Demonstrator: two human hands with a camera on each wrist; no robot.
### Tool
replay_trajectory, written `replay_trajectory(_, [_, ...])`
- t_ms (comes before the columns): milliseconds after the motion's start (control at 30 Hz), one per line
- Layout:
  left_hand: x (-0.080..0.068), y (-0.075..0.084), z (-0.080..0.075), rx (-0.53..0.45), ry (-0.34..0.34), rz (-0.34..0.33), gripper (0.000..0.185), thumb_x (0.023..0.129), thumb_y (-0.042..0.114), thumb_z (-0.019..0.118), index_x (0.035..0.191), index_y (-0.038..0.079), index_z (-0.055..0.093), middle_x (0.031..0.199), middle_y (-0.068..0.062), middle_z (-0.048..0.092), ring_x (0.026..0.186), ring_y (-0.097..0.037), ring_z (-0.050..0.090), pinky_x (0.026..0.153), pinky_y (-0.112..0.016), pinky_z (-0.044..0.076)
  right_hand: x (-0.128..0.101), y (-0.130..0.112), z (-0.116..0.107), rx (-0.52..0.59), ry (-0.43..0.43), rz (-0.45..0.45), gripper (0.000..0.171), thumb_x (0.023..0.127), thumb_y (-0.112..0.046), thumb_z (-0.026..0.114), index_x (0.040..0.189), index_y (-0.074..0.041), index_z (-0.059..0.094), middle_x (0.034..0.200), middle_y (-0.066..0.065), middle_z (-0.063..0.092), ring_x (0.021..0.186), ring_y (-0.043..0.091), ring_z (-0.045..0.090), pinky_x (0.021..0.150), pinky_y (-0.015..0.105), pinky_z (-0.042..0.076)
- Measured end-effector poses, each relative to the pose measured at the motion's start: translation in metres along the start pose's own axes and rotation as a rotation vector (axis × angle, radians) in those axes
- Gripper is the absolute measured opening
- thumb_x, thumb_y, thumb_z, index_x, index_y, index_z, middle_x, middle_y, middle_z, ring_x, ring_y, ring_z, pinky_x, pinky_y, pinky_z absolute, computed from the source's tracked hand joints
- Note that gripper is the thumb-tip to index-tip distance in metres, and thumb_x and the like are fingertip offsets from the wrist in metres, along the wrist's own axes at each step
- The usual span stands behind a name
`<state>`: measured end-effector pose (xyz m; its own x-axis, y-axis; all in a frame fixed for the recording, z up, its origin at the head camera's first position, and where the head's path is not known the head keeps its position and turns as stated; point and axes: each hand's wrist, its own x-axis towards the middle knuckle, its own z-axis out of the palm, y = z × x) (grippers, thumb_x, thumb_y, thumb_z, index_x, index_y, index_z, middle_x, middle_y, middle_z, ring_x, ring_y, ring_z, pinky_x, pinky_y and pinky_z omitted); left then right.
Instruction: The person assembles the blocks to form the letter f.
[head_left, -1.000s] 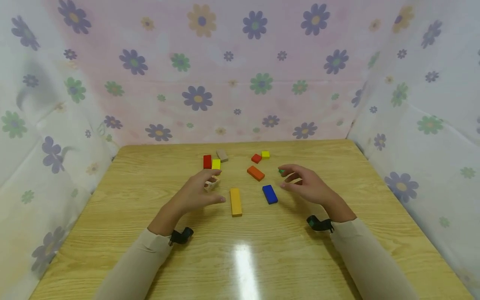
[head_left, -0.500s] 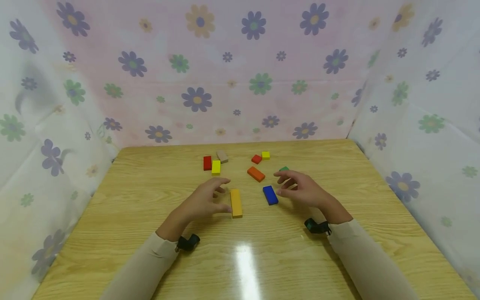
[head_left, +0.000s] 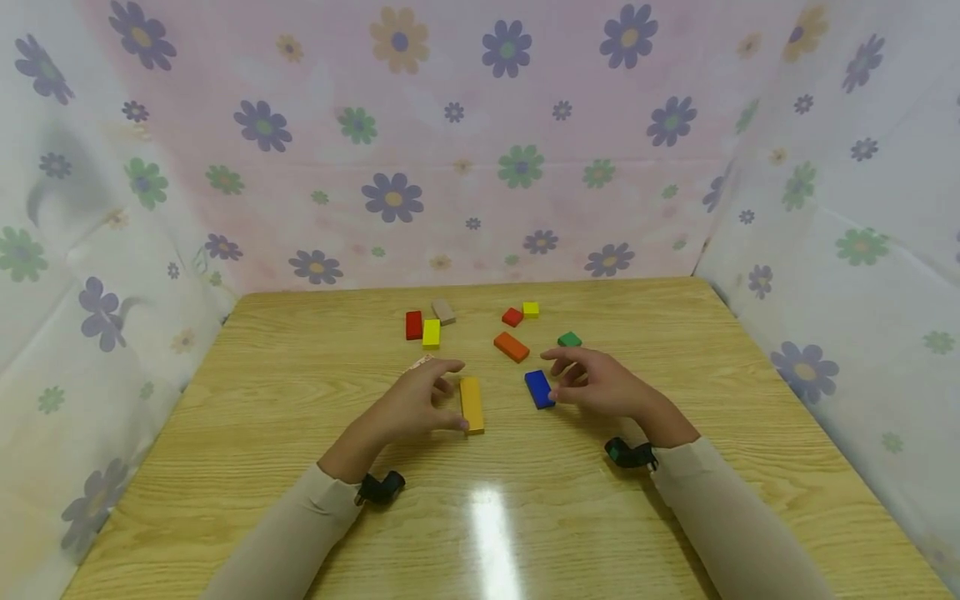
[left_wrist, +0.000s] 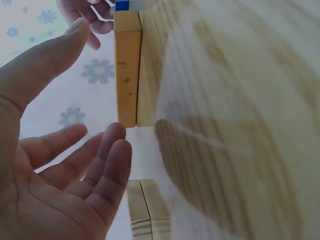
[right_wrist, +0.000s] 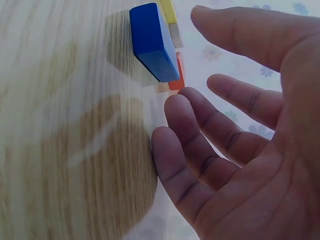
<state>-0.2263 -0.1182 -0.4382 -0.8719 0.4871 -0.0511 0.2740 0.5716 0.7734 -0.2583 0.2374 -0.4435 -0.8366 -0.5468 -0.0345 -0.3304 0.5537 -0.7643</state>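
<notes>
In the head view a long yellow-orange block [head_left: 472, 406] lies flat on the wooden table [head_left: 420, 533]. My left hand [head_left: 408, 406] is at its left side, thumb by its near end, fingers spread and loosely bent. The left wrist view shows a gap between that hand [left_wrist: 65, 185] and the block [left_wrist: 127, 75]. To the right lies a blue block [head_left: 537, 388]. My right hand [head_left: 603, 385] hovers beside it, thumb overlapping its edge in the head view. The right wrist view shows the relaxed fingers apart from the blue block [right_wrist: 150, 40].
Farther back lie a red block [head_left: 414, 325], a yellow block [head_left: 431, 334], a beige block [head_left: 443, 312], an orange block [head_left: 512, 347], a small red block [head_left: 512, 317], a small yellow block [head_left: 531, 310] and a green block [head_left: 569, 340]. A patterned block [head_left: 422, 362] is mostly hidden behind my left hand.
My left hand has moved right and toward the front, up to the yellow-orange block. My right hand has moved left toward the blue block, uncovering the green one. The blocks stay put.
</notes>
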Motion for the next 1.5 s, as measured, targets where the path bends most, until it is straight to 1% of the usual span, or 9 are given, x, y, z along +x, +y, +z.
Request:
replay_trajectory(200, [0.002,0.002,0.003,-0.024,-0.040,-0.026,0.102,0.076,0.028,0.095,0.159,0.008,0.039,0.158,-0.007,0.047,0.121,-0.023,0.061,0.102,-0.043,0.054,0.001,-0.003,-0.001,-0.010,-0.031,0.011,0.070,0.093,-0.027,0.080,0.154,-0.014,0.049,0.127,0.009,0.063,0.105,0.020,0.066,0.096,0.042,0.058])
replay_trajectory(367, [0.006,0.006,0.005,-0.005,-0.048,-0.038,0.105,0.073,0.026,0.096,0.158,0.006,0.038,0.155,-0.009,0.049,0.116,-0.021,0.061,0.102,-0.042,0.053,0.002,-0.003,-0.001,-0.012,-0.050,0.025,0.070,0.093,-0.024,0.080,0.154,-0.013,0.048,0.126,0.008,0.063,0.102,0.020,0.065,0.088,0.035,0.058])
replay_trajectory(567, [0.009,0.007,0.005,0.038,-0.055,-0.063,0.104,0.072,0.025,0.097,0.158,0.007,0.041,0.143,-0.005,0.053,0.107,-0.018,0.059,0.095,-0.037,0.054,0.003,0.000,-0.001,-0.017,-0.064,0.041,0.071,0.091,-0.021,0.081,0.154,-0.014,0.047,0.123,0.006,0.063,0.102,0.020,0.064,0.083,0.031,0.058])
replay_trajectory(767, [0.011,0.006,0.004,0.054,-0.060,-0.075,0.105,0.071,0.024,0.098,0.157,0.005,0.041,0.143,-0.005,0.053,0.104,-0.017,0.059,0.092,-0.034,0.054,0.006,0.001,-0.001,-0.027,-0.072,0.045,0.072,0.091,-0.019,0.081,0.154,-0.014,0.048,0.122,0.005,0.064,0.102,0.020,0.064,0.083,0.031,0.058])
replay_trajectory(1000, [0.012,0.006,0.005,0.059,-0.067,-0.061,0.103,0.070,0.024,0.098,0.154,0.003,0.044,0.129,-0.007,0.056,0.100,-0.021,0.057,0.086,-0.034,0.052,0.005,-0.005,-0.002,-0.055,-0.083,0.050,0.069,0.091,-0.020,0.081,0.152,-0.011,0.050,0.123,0.007,0.065,0.102,0.020,0.063,0.085,0.034,0.057])
replay_trajectory(1233, [0.011,0.006,0.006,0.063,-0.059,-0.057,0.095,0.071,0.024,0.098,0.150,0.002,0.050,0.131,-0.006,0.055,0.100,-0.020,0.056,0.085,-0.033,0.051,0.007,-0.007,-0.002,-0.081,-0.087,0.066,0.059,0.091,-0.021,0.080,0.145,-0.012,0.058,0.122,0.004,0.065,0.104,0.020,0.062,0.090,0.038,0.055])
replay_trajectory(1367, [0.011,0.006,0.006,0.056,-0.062,-0.051,0.093,0.071,0.022,0.097,0.150,0.002,0.051,0.131,-0.005,0.056,0.099,-0.020,0.057,0.084,-0.033,0.052,0.007,-0.007,-0.001,-0.086,-0.087,0.064,0.057,0.091,-0.021,0.081,0.143,-0.013,0.060,0.119,0.003,0.066,0.101,0.018,0.063,0.087,0.036,0.055])
replay_trajectory(1500, [0.011,0.004,0.006,0.052,-0.062,-0.066,0.093,0.071,0.022,0.097,0.150,0.005,0.051,0.128,-0.004,0.056,0.099,-0.020,0.057,0.083,-0.032,0.052,0.008,-0.007,0.001,-0.086,-0.092,0.057,0.056,0.090,-0.020,0.082,0.141,-0.012,0.061,0.115,0.003,0.067,0.097,0.017,0.063,0.083,0.033,0.055])
